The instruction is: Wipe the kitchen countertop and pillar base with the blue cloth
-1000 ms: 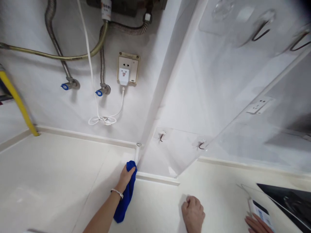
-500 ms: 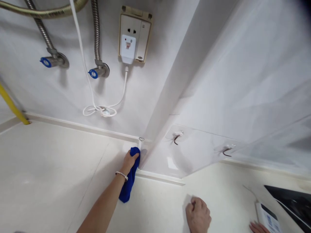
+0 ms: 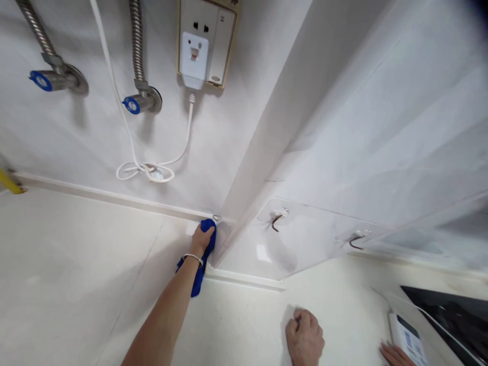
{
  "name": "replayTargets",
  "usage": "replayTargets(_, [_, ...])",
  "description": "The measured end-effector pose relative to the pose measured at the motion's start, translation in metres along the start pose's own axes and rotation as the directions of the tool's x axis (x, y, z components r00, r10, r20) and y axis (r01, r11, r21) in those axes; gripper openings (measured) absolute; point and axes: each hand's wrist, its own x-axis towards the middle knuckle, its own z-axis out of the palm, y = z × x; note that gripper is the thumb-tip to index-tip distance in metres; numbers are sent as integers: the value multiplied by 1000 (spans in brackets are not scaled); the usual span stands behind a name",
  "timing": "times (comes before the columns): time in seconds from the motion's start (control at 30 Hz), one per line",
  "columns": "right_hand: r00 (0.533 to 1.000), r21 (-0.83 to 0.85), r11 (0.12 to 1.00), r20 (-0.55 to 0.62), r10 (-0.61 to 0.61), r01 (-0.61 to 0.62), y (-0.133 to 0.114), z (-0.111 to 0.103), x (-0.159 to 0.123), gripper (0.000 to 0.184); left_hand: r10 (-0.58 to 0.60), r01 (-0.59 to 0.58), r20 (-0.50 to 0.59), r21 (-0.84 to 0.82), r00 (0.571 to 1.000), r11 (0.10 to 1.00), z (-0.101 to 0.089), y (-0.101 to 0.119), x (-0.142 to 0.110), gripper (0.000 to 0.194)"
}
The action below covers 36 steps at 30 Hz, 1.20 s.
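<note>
A bunched blue cloth [image 3: 210, 246] lies on the pale counter [image 3: 244, 320] beside the wall [image 3: 171, 137].

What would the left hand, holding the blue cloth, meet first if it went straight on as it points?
The left hand would probably meet the low cream ledge along the white wall; depth is unclear.

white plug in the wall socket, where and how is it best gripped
Probably by the long sides of the white plug, thumb on one and fingers on the other, coming from the front: its body stands out from the wall socket, and the white cord leaves its lower end, clear of that grip.
</note>
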Motion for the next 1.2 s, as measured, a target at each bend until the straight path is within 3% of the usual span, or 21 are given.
replayTargets(0.17, [1000, 26, 1000, -13, -10, 10, -8, -4, 0, 22, -9, 9, -19, 9, 1000, 1000, -2, 9, -3, 47])
replayTargets(0.3, [999, 46, 999, -28, -21, 22, -13, -7, 2, 23, -9, 9, -17, -1, 1000, 1000, -11, 8, -20, 49])
replayTargets(0.47, [1000, 29, 1000, -28, -11, 12, -20, -9, -1, 13, 18, -18, -13, -16, 1000, 1000, -25, -11, -57, 55])
replayTargets(0.8, [996, -107, 992, -56, -68, 62, -27, -15, -7, 9, 40, -41, -8, -101, 999, 994, -42, -41, -117, 49])
replayTargets(1.0, [996, -91, 994, -72, -61, 55, -30, -16, -5, 7, 66, -68, -30, -66, 997, 996, -46, -48, -132, 50])
replayTargets(1.2, [998, -74, 997, -47, -31, 27, -33, -19, -3, 7, 39, -36, -59, 51, 998, 998, -43, -42, -139, 48])
